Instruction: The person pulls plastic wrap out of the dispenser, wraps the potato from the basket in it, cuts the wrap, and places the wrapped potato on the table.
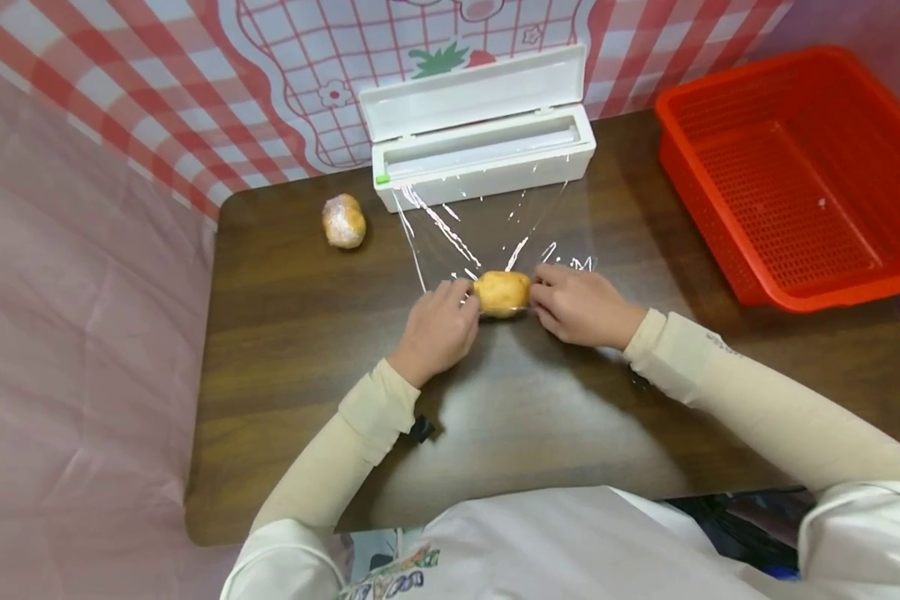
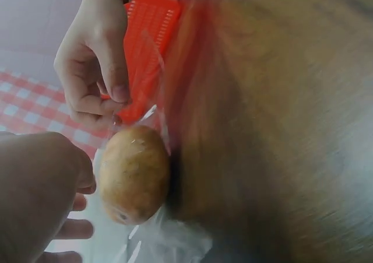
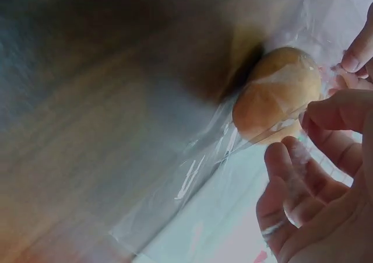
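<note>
A yellow potato lies in a sheet of clear plastic wrap that stretches from the white dispenser box. My left hand is at the potato's left end and pinches the wrap's edge there. At the right end, my right hand pinches the wrap between thumb and fingers. In the right wrist view, film crosses over the potato, close to the right hand. From the left wrist, the potato sits between the left hand and the right hand.
The dispenser's lid stands raised against the checked backdrop. A second potato, wrapped in film, rests at the back left of the brown table. A red plastic basket stands on the right. A small black object is by the left wrist.
</note>
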Tool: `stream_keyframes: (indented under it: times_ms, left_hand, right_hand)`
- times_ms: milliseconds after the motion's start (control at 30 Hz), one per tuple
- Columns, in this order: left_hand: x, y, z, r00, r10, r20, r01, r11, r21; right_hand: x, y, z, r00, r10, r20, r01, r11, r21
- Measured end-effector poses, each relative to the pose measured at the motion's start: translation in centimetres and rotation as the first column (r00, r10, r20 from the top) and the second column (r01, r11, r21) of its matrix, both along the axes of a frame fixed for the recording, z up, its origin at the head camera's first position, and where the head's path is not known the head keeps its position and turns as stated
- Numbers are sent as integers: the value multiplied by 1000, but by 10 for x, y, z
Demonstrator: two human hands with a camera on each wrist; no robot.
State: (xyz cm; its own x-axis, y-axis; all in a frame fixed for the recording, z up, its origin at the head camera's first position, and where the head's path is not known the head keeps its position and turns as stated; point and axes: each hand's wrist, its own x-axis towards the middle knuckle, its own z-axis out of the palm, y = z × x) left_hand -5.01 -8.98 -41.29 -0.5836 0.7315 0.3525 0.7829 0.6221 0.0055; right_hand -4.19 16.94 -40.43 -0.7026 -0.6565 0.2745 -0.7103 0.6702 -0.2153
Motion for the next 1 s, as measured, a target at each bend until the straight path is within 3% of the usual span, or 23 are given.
stream_keyframes:
  times_ms: [167, 367, 567, 800, 900, 1000]
  left_hand:
    - [-16, 0, 5, 998, -9, 62, 10, 1000, -14]
    - [-23, -2, 4, 995, -31, 98, 27, 999, 37]
    - [-26, -2, 0, 992, -75, 105, 65, 993, 103]
    - [-22, -4, -5, 991, -76, 110, 63, 991, 116]
    - [-22, -4, -2, 992, -75, 100, 65, 992, 107]
    - [-25, -3, 4, 994, -70, 89, 62, 994, 95]
  right_hand:
    - [-12, 1, 5, 999, 14, 35, -13, 1000, -9]
    - [-20, 6, 7, 997, -17, 71, 18, 1000, -20]
    - [-26, 10, 7, 991, -25, 134, 37, 996, -83]
    - [-28, 6, 8, 983, -33, 182, 50, 994, -94]
    - [-26, 2, 13, 979, -47, 201, 69, 992, -101]
    - [-26, -4, 17, 980, -19, 199, 37, 996, -86]
